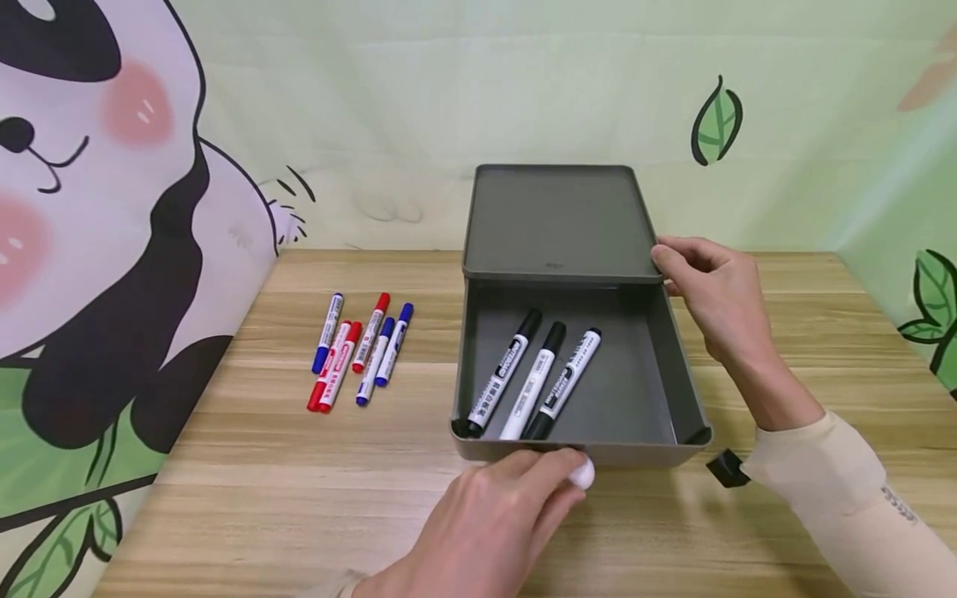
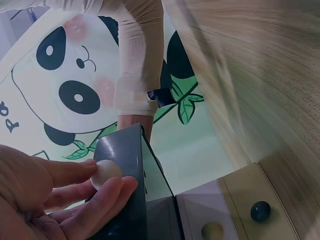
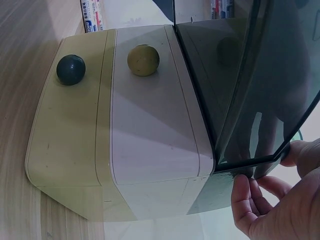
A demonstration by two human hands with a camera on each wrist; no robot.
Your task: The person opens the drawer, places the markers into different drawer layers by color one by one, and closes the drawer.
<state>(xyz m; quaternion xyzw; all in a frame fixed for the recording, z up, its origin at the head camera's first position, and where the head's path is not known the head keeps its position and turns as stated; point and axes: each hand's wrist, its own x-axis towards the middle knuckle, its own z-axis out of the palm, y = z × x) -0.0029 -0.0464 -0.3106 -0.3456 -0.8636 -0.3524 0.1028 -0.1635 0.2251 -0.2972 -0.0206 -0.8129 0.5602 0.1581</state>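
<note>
A grey drawer (image 1: 628, 365) stands pulled out from under the flat grey top (image 1: 557, 220) of a small drawer cabinet. Three whiteboard markers (image 1: 566, 384) with black caps lie slanted in its left half. At the drawer's front, my left hand (image 1: 489, 511) pinches the white round knob (image 2: 106, 174) between thumb and fingers. On the cabinet's right side, my right hand (image 1: 718, 291) grips the top's edge, thumb above and the other fingers partly hidden. In the right wrist view its fingertips (image 3: 242, 200) curl at the dark corner.
Several red and blue markers (image 1: 336, 365) lie on the wooden table (image 1: 299, 482) left of the cabinet. Below the grey drawer are a pale drawer (image 3: 145, 115) with a yellowish knob and a yellow drawer (image 3: 70, 130) with a dark knob. A panda-print cloth (image 1: 419, 100) hangs behind.
</note>
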